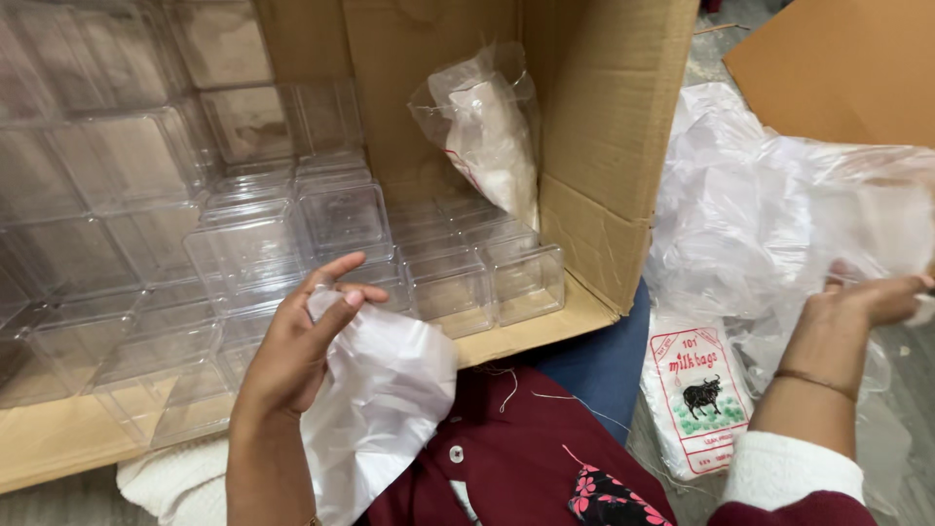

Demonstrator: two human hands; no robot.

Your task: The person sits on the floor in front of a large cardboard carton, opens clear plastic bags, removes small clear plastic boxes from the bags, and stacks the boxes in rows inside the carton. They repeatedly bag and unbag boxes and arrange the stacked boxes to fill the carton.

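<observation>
Head view: my left hand (292, 356) pinches a thin white plastic bag (385, 409) over my lap. My right hand (862, 302) grips crumpled clear plastic bags (760, 205), its fingers curled into them. Beyond, clear square plastic boxes (341, 219) fill a brown cardboard carton (594, 127).

One open cardboard box (594, 127) lies on its side — clear plastic containers (341, 214) fill it, too many and too overlapped to count. Two hands show. One printed bag packet (696, 399) — and one plastic-wrapped bundle (487, 127) inside the box.
</observation>
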